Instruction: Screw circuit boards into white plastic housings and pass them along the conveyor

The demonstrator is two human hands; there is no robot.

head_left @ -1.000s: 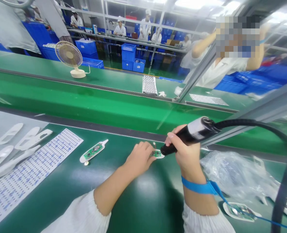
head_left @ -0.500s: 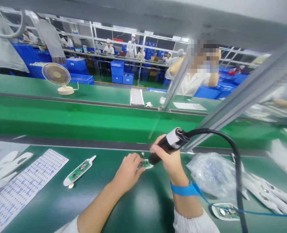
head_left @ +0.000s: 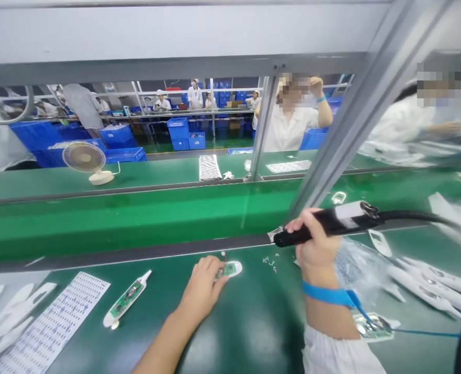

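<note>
My left hand is closed on a white casing with a green circuit board, which lies on the green table near its far edge. A small round part on a thin stem stands beside the fingers. My right hand grips a black cylindrical tool with a cable at its rear, raised to the right of the casing, its dark tip pointing left. A blue band circles the right wrist. Small white bits lie on the table between the casing and the right hand.
At left are another board in a casing, a label sheet and white shells. At right lie a plastic bag, more shells and a third board. A metal post slants behind the tool; people sit beyond.
My right hand has moved the black tool away from the casing, to the right, and turned it flatter. The small white bits now show. The camera view has shifted.
</note>
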